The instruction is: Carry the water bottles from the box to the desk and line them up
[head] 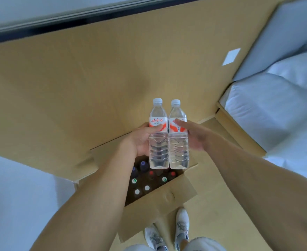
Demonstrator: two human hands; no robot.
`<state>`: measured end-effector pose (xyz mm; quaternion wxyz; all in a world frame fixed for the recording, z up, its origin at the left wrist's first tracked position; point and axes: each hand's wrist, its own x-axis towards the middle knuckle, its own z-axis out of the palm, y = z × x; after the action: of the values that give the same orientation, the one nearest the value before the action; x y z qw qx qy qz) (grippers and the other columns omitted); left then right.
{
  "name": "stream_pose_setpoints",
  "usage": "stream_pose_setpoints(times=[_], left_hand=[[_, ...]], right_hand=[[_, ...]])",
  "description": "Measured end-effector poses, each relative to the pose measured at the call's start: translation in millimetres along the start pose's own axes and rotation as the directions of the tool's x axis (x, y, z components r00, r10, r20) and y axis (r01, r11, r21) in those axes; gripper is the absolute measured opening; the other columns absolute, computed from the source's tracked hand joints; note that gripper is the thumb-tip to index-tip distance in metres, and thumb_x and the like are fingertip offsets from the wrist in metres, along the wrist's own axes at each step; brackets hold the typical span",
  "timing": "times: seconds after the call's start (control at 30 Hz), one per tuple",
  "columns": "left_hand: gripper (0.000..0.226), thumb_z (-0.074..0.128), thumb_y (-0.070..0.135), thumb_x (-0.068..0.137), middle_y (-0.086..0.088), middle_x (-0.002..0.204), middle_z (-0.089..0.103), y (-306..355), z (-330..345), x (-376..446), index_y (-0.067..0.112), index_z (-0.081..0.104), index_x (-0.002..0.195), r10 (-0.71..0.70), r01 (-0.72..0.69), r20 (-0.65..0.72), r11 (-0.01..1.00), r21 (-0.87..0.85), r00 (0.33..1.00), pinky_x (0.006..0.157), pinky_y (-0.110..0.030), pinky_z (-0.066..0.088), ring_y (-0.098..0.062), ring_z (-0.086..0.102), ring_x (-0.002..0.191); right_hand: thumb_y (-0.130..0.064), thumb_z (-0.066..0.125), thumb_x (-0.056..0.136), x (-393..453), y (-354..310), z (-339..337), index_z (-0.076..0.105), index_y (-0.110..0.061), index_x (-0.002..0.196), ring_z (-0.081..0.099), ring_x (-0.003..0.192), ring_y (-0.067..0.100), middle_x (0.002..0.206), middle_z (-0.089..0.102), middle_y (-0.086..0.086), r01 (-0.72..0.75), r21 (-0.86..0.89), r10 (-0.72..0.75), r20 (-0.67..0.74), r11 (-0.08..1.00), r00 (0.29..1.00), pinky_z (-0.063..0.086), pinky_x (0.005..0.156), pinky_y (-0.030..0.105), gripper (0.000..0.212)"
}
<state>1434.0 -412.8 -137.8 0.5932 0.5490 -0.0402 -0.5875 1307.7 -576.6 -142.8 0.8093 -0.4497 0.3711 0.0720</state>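
You hold two water bottles up in the air, side by side and touching each other. Both stand upright, with white caps on top and red and white labels around the middle. Both are full of clear water.

Your left hand grips the left bottle. Your thumb lies across the front of its label, and your other fingers go around the back where they are hidden.

Your right hand is on the right bottle. Your thumb presses on the front of its label. The palm sits against the side of the bottle. The rest of your fingers are behind it, so you cannot see them, but the hand is wrapped around the bottle and holds it.

The two bottles hang right above the cardboard box. The box sits on the tan floor with its flaps open. Inside it you can see the tops of more bottles. Some caps are white, some green, some red and some dark blue.

Your white shoes stand just beside the near flap of the box.

A bed with white sheets is on your right. A tan wall rises behind the box. A small white square is stuck on that wall, near the bed. Something pale fills the lower left corner, but it is too blurry to tell what it is.
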Motion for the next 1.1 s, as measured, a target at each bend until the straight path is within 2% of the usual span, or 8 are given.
stream_pose_setpoints(times=[0.13, 0.23, 0.37, 0.5, 0.63, 0.77, 0.87, 1.1], left_hand=[[0.050, 0.074, 0.016, 0.085, -0.018, 0.120, 0.071, -9, 54, 11, 0.014, 0.058, 0.132, -0.052, 0.048, 0.087, 0.998, 0.045, 0.995, 0.091, -0.060, 0.053, -0.038, 0.070, 0.104], [0.057, 0.070, 0.005, 0.090, -0.024, 0.136, 0.060, -18, 98, 15, 0.011, 0.050, 0.143, -0.108, 0.080, 0.170, 0.983, 0.164, 0.979, 0.105, -0.067, 0.041, -0.045, 0.058, 0.125], [0.050, 0.067, -0.008, 0.085, -0.024, 0.133, 0.062, -31, 162, 13, 0.008, 0.060, 0.132, -0.149, 0.049, 0.273, 0.938, 0.343, 0.951, 0.106, -0.064, 0.042, -0.043, 0.060, 0.120], [0.043, 0.072, -0.001, 0.084, -0.015, 0.130, 0.067, -66, 228, 10, 0.017, 0.065, 0.122, -0.241, 0.068, 0.303, 0.871, 0.487, 0.922, 0.105, -0.063, 0.043, -0.036, 0.060, 0.124], [0.040, 0.074, -0.003, 0.084, -0.014, 0.106, 0.075, -117, 310, -4, 0.009, 0.062, 0.120, -0.255, 0.052, 0.322, 0.850, 0.525, 0.912, 0.071, -0.044, 0.061, -0.028, 0.075, 0.090], [0.035, 0.072, -0.008, 0.084, -0.021, 0.103, 0.072, -177, 395, -20, 0.000, 0.061, 0.115, -0.304, 0.055, 0.384, 0.841, 0.539, 0.872, 0.076, -0.048, 0.060, -0.034, 0.072, 0.084], [0.045, 0.073, -0.008, 0.083, -0.017, 0.098, 0.069, -224, 457, -38, 0.005, 0.053, 0.122, -0.356, 0.074, 0.402, 0.819, 0.570, 0.844, 0.054, -0.040, 0.060, -0.028, 0.074, 0.068], [0.066, 0.077, -0.006, 0.081, -0.019, 0.104, 0.068, -339, 583, -82, 0.010, 0.043, 0.135, -0.551, 0.085, 0.451, 0.694, 0.715, 0.703, 0.053, -0.045, 0.058, -0.029, 0.075, 0.069]], right_hand=[[-0.033, 0.063, 0.097, -42, 9, -43, 0.053, -0.014, 0.138, 0.061, 0.124, 0.035, 0.135, 0.063, 0.017, 0.057, 0.061, -0.055, -0.029, 0.997, 0.998, 0.048, 0.104, 0.052, 0.047], [-0.009, 0.073, 0.087, -78, 27, -80, 0.046, -0.011, 0.146, 0.051, 0.133, 0.041, 0.144, 0.054, 0.021, 0.131, 0.082, -0.126, -0.063, 0.988, 0.990, 0.035, 0.115, 0.058, 0.065], [0.012, 0.074, 0.070, -132, 57, -131, 0.042, -0.013, 0.147, 0.055, 0.128, 0.043, 0.141, 0.055, 0.023, 0.232, 0.154, -0.215, -0.119, 0.961, 0.969, 0.038, 0.110, 0.063, 0.087], [0.008, 0.072, 0.074, -192, 95, -179, 0.051, -0.005, 0.138, 0.063, 0.118, 0.037, 0.132, 0.061, 0.024, 0.308, 0.220, -0.264, -0.207, 0.926, 0.942, 0.050, 0.101, 0.051, 0.069], [0.000, 0.073, 0.082, -269, 140, -224, 0.053, 0.005, 0.136, 0.064, 0.115, 0.036, 0.129, 0.064, 0.023, 0.392, 0.295, -0.272, -0.375, 0.871, 0.886, 0.055, 0.093, 0.043, 0.058], [-0.005, 0.071, 0.085, -350, 187, -273, 0.055, 0.000, 0.136, 0.059, 0.124, 0.040, 0.134, 0.062, 0.024, 0.476, 0.315, -0.274, -0.513, 0.821, 0.814, 0.046, 0.108, 0.051, 0.054], [-0.008, 0.074, 0.080, -412, 226, -305, 0.053, -0.001, 0.138, 0.058, 0.125, 0.042, 0.133, 0.062, 0.024, 0.515, 0.312, -0.238, -0.623, 0.799, 0.746, 0.040, 0.112, 0.056, 0.062], [-0.018, 0.083, 0.073, -547, 331, -349, 0.062, -0.013, 0.128, 0.066, 0.110, 0.037, 0.125, 0.068, 0.018, 0.588, 0.340, -0.096, -0.805, 0.734, 0.586, 0.055, 0.092, 0.057, 0.059]])
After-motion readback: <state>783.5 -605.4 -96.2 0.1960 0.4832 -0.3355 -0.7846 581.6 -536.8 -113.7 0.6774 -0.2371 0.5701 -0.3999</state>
